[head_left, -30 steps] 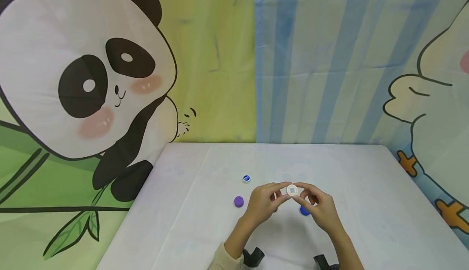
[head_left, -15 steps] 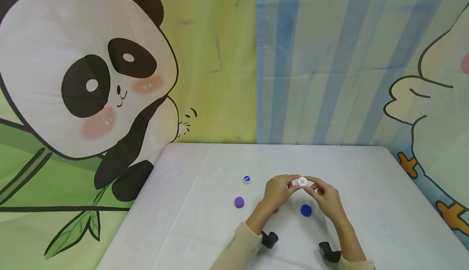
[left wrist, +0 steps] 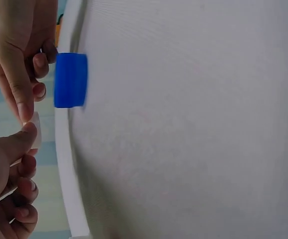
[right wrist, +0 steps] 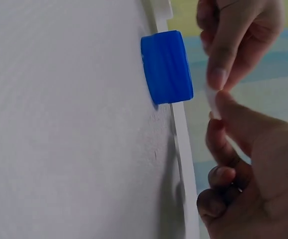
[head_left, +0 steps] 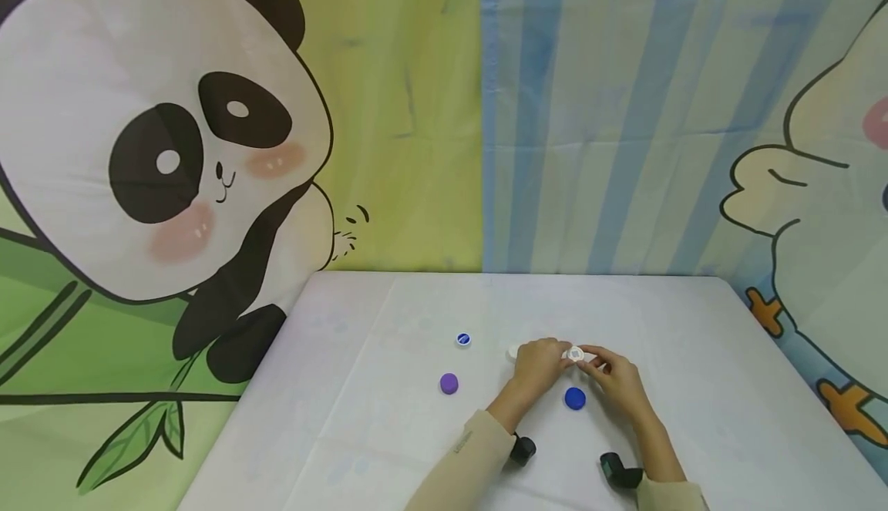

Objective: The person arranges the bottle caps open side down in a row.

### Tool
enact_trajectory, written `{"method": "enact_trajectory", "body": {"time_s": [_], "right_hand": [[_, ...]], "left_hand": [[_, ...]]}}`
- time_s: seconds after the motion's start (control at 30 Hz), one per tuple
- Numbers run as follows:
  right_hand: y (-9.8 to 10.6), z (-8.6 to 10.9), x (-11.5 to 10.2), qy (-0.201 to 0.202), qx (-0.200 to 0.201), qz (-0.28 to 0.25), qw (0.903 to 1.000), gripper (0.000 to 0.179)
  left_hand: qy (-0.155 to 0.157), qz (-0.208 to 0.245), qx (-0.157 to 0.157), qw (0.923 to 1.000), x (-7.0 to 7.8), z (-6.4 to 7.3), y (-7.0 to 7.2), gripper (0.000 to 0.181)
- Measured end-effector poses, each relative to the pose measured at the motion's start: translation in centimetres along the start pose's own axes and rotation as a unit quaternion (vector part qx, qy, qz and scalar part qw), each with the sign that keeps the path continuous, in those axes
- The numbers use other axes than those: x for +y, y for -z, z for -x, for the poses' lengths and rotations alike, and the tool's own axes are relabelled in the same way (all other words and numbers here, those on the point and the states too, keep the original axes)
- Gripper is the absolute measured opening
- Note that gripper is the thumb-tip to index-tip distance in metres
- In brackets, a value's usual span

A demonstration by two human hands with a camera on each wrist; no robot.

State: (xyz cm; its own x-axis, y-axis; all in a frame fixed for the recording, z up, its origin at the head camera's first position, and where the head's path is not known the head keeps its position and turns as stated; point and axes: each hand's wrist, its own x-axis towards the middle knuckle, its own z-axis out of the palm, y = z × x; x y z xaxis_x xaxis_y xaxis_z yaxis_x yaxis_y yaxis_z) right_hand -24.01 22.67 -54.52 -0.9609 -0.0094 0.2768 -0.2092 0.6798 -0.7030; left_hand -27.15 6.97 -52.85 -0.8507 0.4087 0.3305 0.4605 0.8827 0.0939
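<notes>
Held between both hands is a white bottle cap (head_left: 575, 354) with a grey square mark on its face, lifted off the table. My left hand (head_left: 539, 364) pinches its left edge by thumb and fingers, and my right hand (head_left: 620, 384) pinches the right edge. In the left wrist view the cap (left wrist: 38, 130) shows edge-on, partly covered by the thumbs. A blue bottle cap (head_left: 575, 398) sits on the table just in front of the hands; it stands large in the right wrist view as a blue cap (right wrist: 167, 66).
A purple cap (head_left: 449, 384) and a small blue-and-white cap (head_left: 463, 339) lie left of the hands on the white table (head_left: 388, 442). Something white (head_left: 513, 351) shows partly behind the left hand. Printed curtains (head_left: 409, 110) hang behind the table.
Both hands carried the white cap rightward, a little up and then slightly down. The blue cap came into full view. A red thing glimpsed beside the left wrist is hidden now.
</notes>
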Motion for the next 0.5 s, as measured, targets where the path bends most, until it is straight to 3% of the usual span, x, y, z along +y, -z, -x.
{"method": "enact_trajectory", "body": {"time_s": [0.27, 0.5], "right_hand": [[-1.0, 0.2, 1.3, -0.028, -0.021, 0.008, 0.9993, 0.031], [-1.2, 0.0, 1.3, -0.017, -0.023, 0.034, 0.999, 0.033]], "left_hand": [[-0.015, -0.072, -0.009, 0.9973, 0.4, -0.1, -0.8, 0.021], [-0.016, -0.08, -0.04, 0.9959, 0.6, -0.3, -1.2, 0.022]]}}
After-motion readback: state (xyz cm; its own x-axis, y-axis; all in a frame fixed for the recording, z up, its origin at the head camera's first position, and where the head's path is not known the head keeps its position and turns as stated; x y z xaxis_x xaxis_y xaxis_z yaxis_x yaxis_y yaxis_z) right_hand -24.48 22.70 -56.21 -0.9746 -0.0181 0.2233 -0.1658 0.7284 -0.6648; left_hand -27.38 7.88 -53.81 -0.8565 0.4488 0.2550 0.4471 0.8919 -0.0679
